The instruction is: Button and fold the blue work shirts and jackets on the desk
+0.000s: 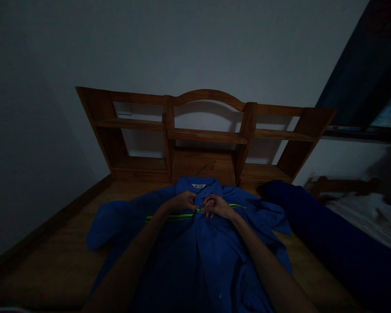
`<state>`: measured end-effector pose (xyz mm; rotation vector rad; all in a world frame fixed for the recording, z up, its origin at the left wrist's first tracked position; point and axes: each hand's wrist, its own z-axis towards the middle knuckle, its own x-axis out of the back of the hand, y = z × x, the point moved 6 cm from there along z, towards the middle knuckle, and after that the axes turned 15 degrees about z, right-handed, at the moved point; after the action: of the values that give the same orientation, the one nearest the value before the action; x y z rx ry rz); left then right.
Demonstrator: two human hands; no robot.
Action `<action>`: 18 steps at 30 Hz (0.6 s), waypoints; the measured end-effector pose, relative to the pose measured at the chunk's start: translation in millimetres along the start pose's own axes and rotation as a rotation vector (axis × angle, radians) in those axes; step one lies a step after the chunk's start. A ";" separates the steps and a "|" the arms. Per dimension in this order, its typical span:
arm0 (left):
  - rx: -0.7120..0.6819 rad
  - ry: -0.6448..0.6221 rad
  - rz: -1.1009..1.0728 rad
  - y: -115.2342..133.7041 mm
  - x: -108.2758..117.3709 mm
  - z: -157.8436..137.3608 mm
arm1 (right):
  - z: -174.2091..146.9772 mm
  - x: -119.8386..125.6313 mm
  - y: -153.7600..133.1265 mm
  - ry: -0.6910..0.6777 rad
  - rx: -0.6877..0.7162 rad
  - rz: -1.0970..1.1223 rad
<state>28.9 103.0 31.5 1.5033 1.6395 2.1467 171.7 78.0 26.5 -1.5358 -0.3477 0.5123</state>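
Observation:
A blue work shirt (179,256) with yellow-green stripes across the chest lies spread out, its collar away from me and a white label inside the neck. My left hand (185,201) pinches the front edge of the shirt just below the collar. Close beside it, my right hand (217,206) has its fingers curled on the other front edge, at the height of the stripe. Both hands are closed on the cloth near the front opening. Any button between the fingertips is too small and dark to make out.
The shirt lies on a wooden surface (52,265). Behind it stands a wooden shelf unit (208,138) against the pale wall. A long dark blue bundle (329,234) lies on the right, with white cloth (371,213) beyond it. The room is dim.

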 end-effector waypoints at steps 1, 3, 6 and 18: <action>-0.003 -0.005 0.007 1.2 0.4 -0.5 | 0.3 0.3 0.4 0.007 0.004 -0.007; -0.010 -0.024 0.010 4.3 1.0 -2.0 | 0.7 0.4 1.4 0.015 0.008 -0.018; -0.010 -0.049 0.027 8.6 1.8 -3.8 | 0.6 -0.1 1.5 0.021 0.013 -0.017; -0.107 -0.012 0.147 15.7 0.3 -3.5 | -0.3 2.2 1.9 0.004 0.001 0.029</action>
<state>33.8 93.8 43.7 1.6489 1.4264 2.2535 173.6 78.8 24.4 -1.5425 -0.3226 0.5318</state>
